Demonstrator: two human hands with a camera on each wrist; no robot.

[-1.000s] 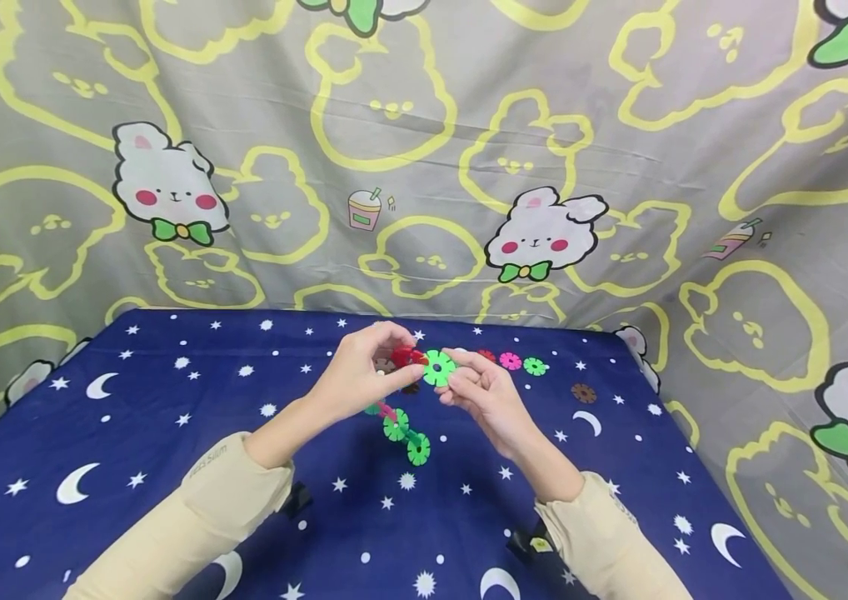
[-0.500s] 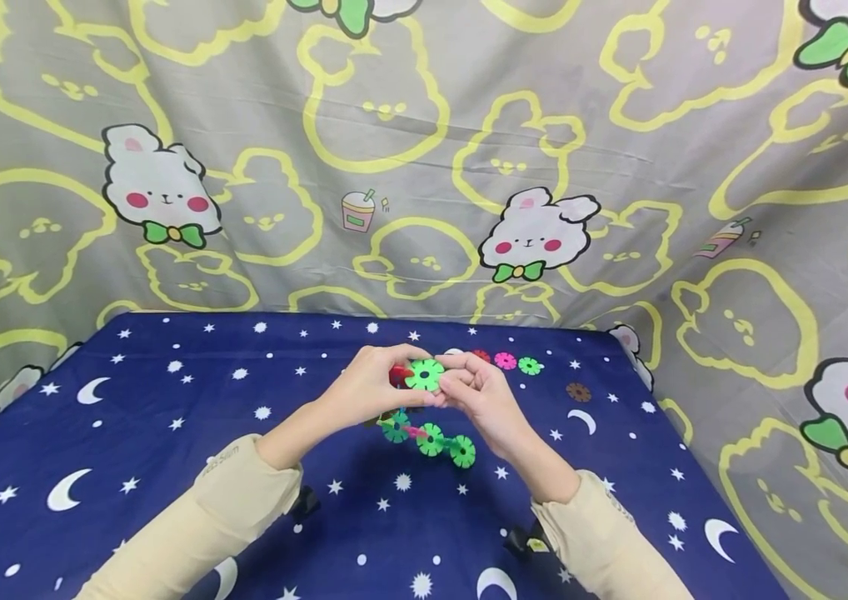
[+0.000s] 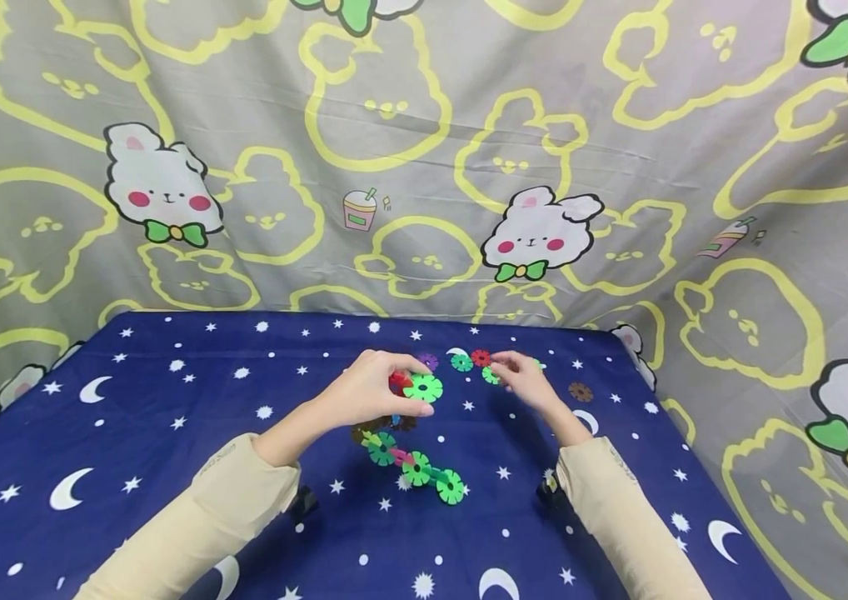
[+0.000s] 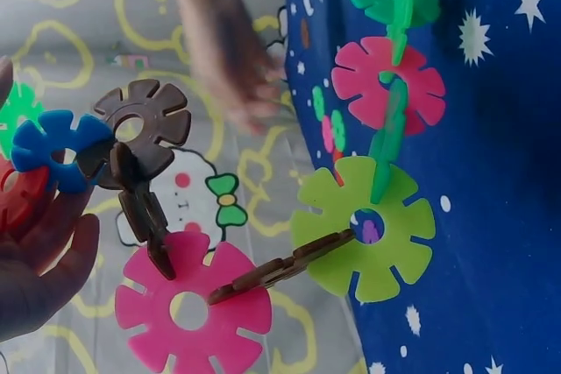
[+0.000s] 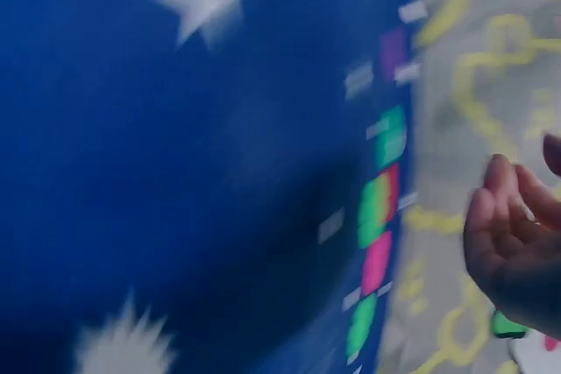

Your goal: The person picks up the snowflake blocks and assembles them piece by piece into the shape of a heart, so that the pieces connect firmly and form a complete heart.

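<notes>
My left hand [image 3: 371, 390] holds up one end of a chain of slotted plastic flower discs, thumb below and fingers above a bright green disc [image 3: 430, 390] and a red one [image 3: 398, 382]. From there the chain hangs toward the front right, down to a green disc [image 3: 450, 495]. Blue [image 4: 37, 139], brown [image 4: 166, 133], pink [image 4: 145, 308] and lime [image 4: 408, 221] links show in the left wrist view, joined at their slots. Over the loose discs at the back right is my right hand [image 3: 531, 385], its fingers loosely bent with nothing visible in them.
Loose discs lie in a row at the back of the table: purple [image 3: 428, 362], teal [image 3: 461, 363], red [image 3: 481, 357] and green [image 3: 491, 375]. A brown disc [image 3: 581, 392] lies apart to their right. A patterned curtain [image 3: 394, 167] hangs behind the starry blue tablecloth [image 3: 192, 467].
My right hand has let go of the bright green disc and moved right and back toward the loose discs. The left hand keeps the chain, whose hanging end has swung to the right.
</notes>
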